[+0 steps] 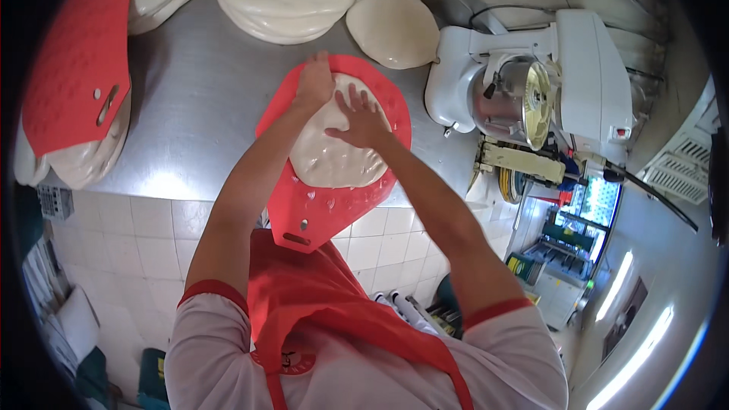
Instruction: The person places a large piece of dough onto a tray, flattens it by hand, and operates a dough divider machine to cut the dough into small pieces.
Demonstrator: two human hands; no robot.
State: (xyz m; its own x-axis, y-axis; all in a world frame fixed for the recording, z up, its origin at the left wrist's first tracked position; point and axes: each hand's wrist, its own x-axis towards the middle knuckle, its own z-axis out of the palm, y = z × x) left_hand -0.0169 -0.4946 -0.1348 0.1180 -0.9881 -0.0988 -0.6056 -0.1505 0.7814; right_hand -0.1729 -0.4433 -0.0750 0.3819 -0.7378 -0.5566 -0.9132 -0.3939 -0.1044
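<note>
1. through the head camera i have the flat, pale round of dough in the middle of my view, lying on a red board and dented over its glossy surface
2. my right hand is spread wide, palm down, fingers apart on the upper right part of the dough
3. my left hand is at the upper left of the dough, by the far rim of the board, its fingers close together; i cannot tell whether they pinch that rim or only press
4. the board lies on the steel bench, its narrow end with the slot handle reaching past the front edge toward the red apron
5. at the back of the bench i see a stack of dough rounds, with a single dough round just right of it
6. on the left, a second red board rests over more dough
7. on the right stands a white mixer with a steel bowl and a small red switch on its housing
8. for writing, i find a round red badge on the chest, partly covered by the apron, with a dark figure and pale lettering too small for me to read surely
</note>
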